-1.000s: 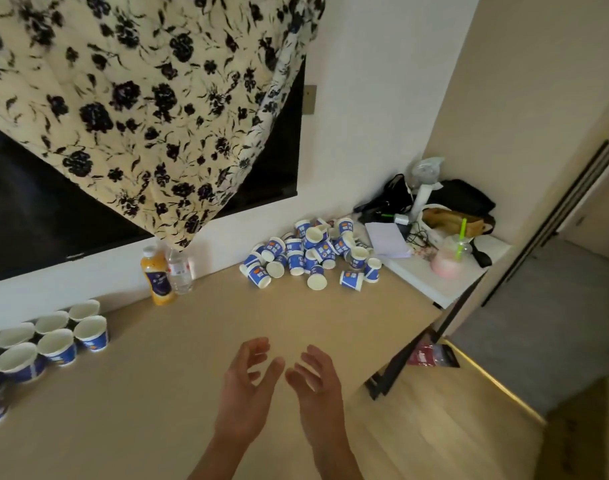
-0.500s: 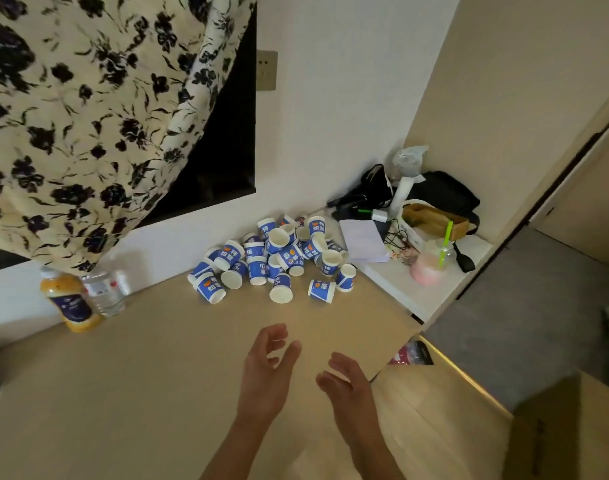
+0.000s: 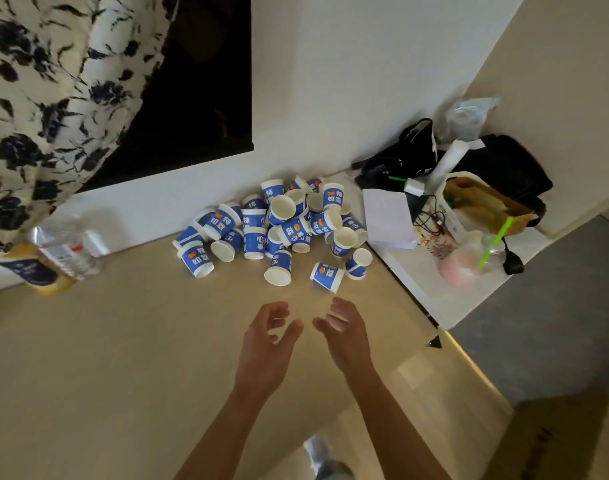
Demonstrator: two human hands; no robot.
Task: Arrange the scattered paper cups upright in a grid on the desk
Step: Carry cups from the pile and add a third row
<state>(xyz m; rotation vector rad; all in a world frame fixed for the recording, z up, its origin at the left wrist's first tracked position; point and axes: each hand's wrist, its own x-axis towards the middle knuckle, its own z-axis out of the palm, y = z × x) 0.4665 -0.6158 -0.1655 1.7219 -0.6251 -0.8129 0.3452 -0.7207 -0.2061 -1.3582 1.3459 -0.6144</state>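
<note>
Tan desk (image 3: 105, 358) lies nearest, and over it both hands hang side by side, palms turned toward each other. The left hand (image 3: 266, 344) has its fingers loosely curled and thumb held apart. The right hand (image 3: 348, 337) has its fingers relaxed and slightly bent. Neither holds or touches anything.

Just beyond the fingertips two stray cups lie on their sides, one with its open mouth facing the hands (image 3: 279, 268), one (image 3: 326, 271) beside it to the right. Behind them the paper cups (image 3: 278, 223), blue and white, lie jumbled in a heap against the wall, most of them tipped over.

Far left on the desk stand a water bottle (image 3: 71, 247) and a juice bottle (image 3: 32, 271), both blurred. To the right, a white side table (image 3: 452, 306) carries a pink drink (image 3: 458, 268) with a green straw, a sheet of paper (image 3: 387, 220) and a black bag (image 3: 503, 171). A flowered curtain (image 3: 53, 91) hangs beyond.
</note>
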